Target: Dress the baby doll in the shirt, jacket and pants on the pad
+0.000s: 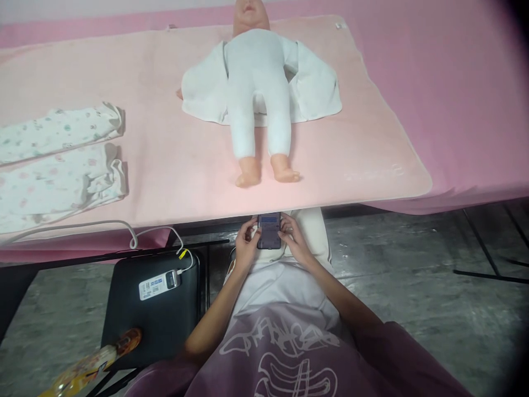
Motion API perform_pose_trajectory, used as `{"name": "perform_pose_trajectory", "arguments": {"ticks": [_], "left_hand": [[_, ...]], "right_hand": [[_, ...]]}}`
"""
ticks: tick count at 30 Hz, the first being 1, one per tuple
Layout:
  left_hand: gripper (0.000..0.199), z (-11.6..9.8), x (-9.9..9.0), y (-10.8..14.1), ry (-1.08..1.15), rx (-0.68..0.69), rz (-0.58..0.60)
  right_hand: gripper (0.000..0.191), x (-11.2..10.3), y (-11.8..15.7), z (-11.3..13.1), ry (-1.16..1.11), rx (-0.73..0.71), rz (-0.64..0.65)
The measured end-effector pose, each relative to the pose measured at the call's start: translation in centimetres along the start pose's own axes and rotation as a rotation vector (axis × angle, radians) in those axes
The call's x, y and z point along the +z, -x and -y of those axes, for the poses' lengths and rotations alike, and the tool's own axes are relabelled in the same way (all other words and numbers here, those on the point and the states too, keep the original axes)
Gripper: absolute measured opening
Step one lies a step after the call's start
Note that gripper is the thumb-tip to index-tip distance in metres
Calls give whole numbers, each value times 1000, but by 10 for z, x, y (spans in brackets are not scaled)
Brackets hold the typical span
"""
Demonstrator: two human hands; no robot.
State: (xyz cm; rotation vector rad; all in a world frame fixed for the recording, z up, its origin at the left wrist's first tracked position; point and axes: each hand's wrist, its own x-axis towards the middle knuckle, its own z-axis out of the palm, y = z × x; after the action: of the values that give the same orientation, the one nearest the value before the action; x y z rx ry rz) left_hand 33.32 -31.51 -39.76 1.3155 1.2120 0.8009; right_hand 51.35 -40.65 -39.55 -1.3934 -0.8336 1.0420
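A dark smartphone rests upright between my two hands above my lap, just below the table's front edge. My left hand grips its left side, the thumb near the lower screen. On the opposite side my right hand holds the phone's right edge with its fingers curled. Beyond them on the table lies a baby doll on its back, its feet toward me. It wears a white one-piece, and a white garment is spread out under its upper body. The top of the doll's head is out of view.
Folded patterned baby clothes lie at the left on a pink mat. A white cable runs down to a power bank on a black chair. A bottle is at lower left.
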Motion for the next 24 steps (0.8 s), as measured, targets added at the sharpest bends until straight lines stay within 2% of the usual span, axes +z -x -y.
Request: {"name": "perform_pose_trajectory", "arguments": {"ticks": [11,18,24], "left_hand": [[55,-2,-4,3,14,-11,30],[67,6,-4,5,-27,91,69],[56,7,-10,5,-11,77,98]], "right_hand": [[75,-1,1,-6,46,-29,26],[66,-1,1,-8,-7,-35,30],[73,2,2,-8,30,-37,7]]}}
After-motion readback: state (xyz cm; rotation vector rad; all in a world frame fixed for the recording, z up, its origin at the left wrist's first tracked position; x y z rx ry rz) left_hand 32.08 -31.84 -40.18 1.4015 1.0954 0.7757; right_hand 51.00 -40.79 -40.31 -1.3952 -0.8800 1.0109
